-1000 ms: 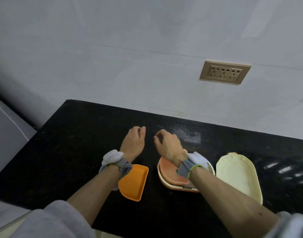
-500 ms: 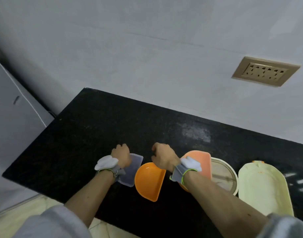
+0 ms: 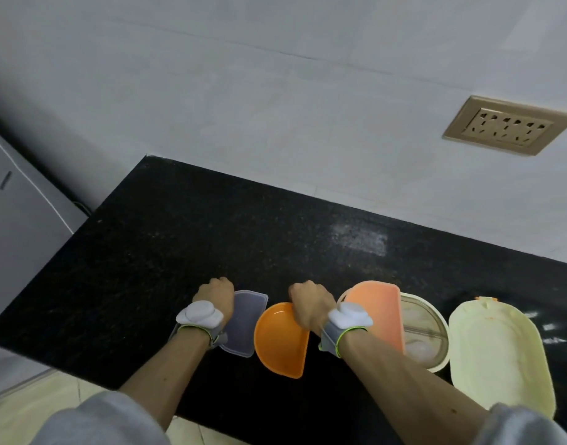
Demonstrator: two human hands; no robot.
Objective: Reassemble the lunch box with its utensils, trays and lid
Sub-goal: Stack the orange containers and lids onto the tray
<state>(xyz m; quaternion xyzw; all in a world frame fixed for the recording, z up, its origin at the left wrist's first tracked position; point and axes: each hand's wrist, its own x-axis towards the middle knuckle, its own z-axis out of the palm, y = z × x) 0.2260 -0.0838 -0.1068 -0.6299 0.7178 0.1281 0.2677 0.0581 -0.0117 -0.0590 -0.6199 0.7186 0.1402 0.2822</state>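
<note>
Left hand (image 3: 215, 297) is curling over the clear tray lid (image 3: 243, 322), right hand (image 3: 309, 308) gripping the orange tray (image 3: 280, 340), both near the counter (image 3: 179, 245)'s front edge; either could be slipping off.

fingertips of both hands (image 3: 215, 295) hidden

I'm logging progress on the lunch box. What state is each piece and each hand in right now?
left hand: grips the translucent lid
right hand: curled over the orange half-round tray, grasp hidden
peach tray: sits in the lunch box base
cream lid: off, flat on the counter
</note>
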